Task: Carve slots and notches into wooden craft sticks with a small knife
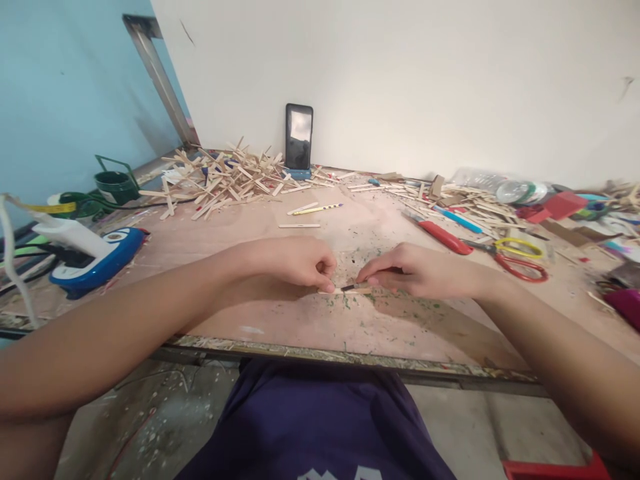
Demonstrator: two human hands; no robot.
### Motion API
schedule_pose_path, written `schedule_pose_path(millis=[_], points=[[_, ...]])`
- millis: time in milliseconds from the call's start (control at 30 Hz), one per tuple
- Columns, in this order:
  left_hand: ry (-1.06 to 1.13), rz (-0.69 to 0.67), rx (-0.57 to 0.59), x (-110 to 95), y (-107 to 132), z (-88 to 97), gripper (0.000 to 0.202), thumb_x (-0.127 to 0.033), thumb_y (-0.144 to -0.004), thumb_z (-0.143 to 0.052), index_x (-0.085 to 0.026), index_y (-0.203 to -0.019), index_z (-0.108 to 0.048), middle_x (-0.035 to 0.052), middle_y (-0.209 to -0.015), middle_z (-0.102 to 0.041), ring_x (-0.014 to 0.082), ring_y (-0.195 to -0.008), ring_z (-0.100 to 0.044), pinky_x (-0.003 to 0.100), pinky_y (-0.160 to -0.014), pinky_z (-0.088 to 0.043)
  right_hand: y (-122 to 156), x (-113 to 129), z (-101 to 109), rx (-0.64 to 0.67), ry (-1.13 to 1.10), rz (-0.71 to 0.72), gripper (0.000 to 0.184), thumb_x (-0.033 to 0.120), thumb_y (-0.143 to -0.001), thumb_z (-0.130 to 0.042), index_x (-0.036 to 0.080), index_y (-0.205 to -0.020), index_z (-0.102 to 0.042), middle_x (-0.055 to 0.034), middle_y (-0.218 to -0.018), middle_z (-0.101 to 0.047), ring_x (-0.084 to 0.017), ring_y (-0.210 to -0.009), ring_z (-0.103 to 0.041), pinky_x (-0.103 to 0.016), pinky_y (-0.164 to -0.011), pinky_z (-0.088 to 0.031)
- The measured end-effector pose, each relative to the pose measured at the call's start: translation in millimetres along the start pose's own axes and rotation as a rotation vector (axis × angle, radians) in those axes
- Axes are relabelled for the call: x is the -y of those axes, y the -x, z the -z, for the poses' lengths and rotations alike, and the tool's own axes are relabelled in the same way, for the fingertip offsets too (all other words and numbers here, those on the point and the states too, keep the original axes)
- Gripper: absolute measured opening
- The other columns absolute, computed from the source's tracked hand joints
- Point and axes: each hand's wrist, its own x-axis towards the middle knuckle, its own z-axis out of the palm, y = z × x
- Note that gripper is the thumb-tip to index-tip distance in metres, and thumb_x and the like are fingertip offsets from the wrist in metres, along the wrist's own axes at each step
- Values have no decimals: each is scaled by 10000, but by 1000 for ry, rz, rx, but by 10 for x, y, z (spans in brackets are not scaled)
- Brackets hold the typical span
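Note:
My left hand (303, 260) is closed in a pinch on the left end of a pale wooden stick (338, 291), which lies on the table near its front edge. From the right, my right hand (400, 270) pinches a small dark blade (347, 288), its tip at the stick. Most of the blade is hidden by the fingers. Green and dark specks are scattered around both hands. Beyond them lie another wooden stick (299, 226) and a yellow patterned pencil (317, 209).
A phone (299, 137) stands upright at the back, beside a heap of wooden sticks (235, 177). To the right are a red-handled cutter (445, 238), scissors (520, 259) and plastic bottles (523, 192). A blue-and-white power strip (100, 260) with cables sits left on the table (280, 320).

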Motion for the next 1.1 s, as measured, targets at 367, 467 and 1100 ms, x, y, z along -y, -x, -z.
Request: schedule_pose_path(millis=[367, 467, 1100], points=[[53, -29, 23, 62, -49, -31, 324, -472, -862, -714, -187, -721, -652, -19, -624, -573, 130, -601, -486, 272, -568, -338, -13, 56, -28, 4, -47, -10, 345, 238, -1061, -588, 156, -1256, -861, -75, -1199, -870, -208, -1011, -831, -253, -866, -583], [57, -33, 21, 68, -48, -35, 322, -464, -861, -719, -186, -716, -647, -19, -617, -571, 128, -593, -480, 272, -566, -338, -12, 62, -29, -2, -33, -25, 340, 244, -1056, -596, 165, -1252, -862, -80, -1190, -871, -221, -994, -829, -279, -865, -591], [82, -185, 49, 31, 53, 79, 151, -328, -865, -790, -178, -882, -800, -10, -732, -659, 133, -677, -573, 245, -631, -403, -14, -5, -39, 43, -61, -13, 462, 479, -1081, -614, 127, -1244, -865, -76, -1022, -864, -168, -792, -693, -265, -724, -497]])
